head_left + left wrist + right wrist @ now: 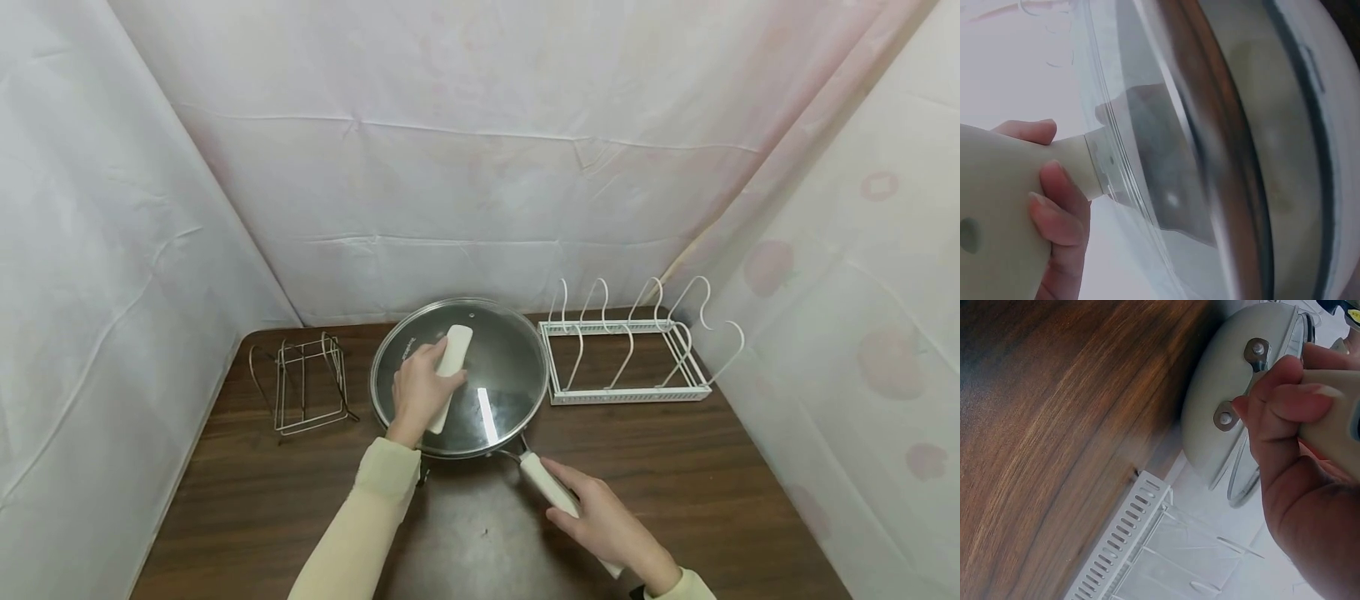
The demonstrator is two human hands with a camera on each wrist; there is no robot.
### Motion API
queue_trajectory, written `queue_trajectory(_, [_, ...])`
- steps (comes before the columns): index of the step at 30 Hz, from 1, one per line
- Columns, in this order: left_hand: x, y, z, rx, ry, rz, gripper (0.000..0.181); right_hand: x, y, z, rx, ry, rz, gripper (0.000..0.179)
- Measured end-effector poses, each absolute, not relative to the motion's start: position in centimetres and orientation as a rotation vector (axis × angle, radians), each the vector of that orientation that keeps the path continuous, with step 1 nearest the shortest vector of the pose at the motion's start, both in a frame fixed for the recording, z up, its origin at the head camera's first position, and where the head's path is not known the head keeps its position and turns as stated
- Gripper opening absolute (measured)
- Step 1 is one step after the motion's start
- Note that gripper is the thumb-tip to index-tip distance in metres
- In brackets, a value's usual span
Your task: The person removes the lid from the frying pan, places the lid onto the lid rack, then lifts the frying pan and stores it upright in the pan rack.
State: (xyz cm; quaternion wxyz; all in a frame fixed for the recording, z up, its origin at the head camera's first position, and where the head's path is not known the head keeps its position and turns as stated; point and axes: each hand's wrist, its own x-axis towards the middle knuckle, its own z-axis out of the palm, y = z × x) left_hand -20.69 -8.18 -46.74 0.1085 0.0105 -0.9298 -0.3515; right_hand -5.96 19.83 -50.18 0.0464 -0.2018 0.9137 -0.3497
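A round glass lid (506, 346) with a steel rim lies over a cream frying pan (1219, 375). My left hand (420, 387) grips the long cream lid handle (458, 340), fingers and thumb bent around it. In the left wrist view the lid's rim is close to the pan's dark-edged rim; whether they touch all round, I cannot tell. With my right hand (607, 521) I hold the cream pan handle (550, 483), which points toward the front right. The right wrist view has those fingers curled around it, near two riveted brackets on the pan's side.
A white rack (630, 398) with several curved wire dividers stands just right of the pan. To the left is a smaller metal wire rack (311, 427). Both are on the dark wooden table (712, 483), enclosed by pale cloth curtains (465, 183) behind and at the sides.
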Motion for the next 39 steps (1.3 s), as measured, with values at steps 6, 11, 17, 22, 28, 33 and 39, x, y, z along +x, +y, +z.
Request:
queue_trajectory(6, [-20.5,-8.4,-45.8,0.034,-2.7,-1.082,0.07,-6.0,19.9,-50.0,-0.626,2.79,-1.077,0.064])
queue_trajectory(11, [-20.4,-8.8,-45.1,0.032,-2.656,-1.123,0.069,-6.0,20.0,-50.0,-0.625,2.794,-1.072,0.064])
queue_trajectory(17, [-20.2,-9.3,-43.8,0.048,-2.611,-1.237,0.067,-6.0,20.0,-49.8,-0.615,2.78,-1.068,0.064])
queue_trajectory(22, [-19.9,-9.7,-42.6,0.071,-2.592,-1.326,0.068,-6.1,19.9,-49.7,-0.593,2.769,-1.056,0.065])
queue_trajectory(28, [-19.8,-10.3,-41.6,0.112,-2.54,-1.474,0.069,-5.9,19.8,-49.9,-0.565,2.775,-1.047,0.065])
queue_trajectory(33, [-19.6,-11.0,-40.7,0.158,-2.458,-1.687,0.069,-6.0,19.9,-49.8,-0.568,2.777,-1.052,0.064])
queue_trajectory(39, [-19.5,-12.2,-39.7,0.196,-2.383,-1.883,0.071,-6.1,19.9,-49.7,-0.541,2.765,-1.034,0.065])
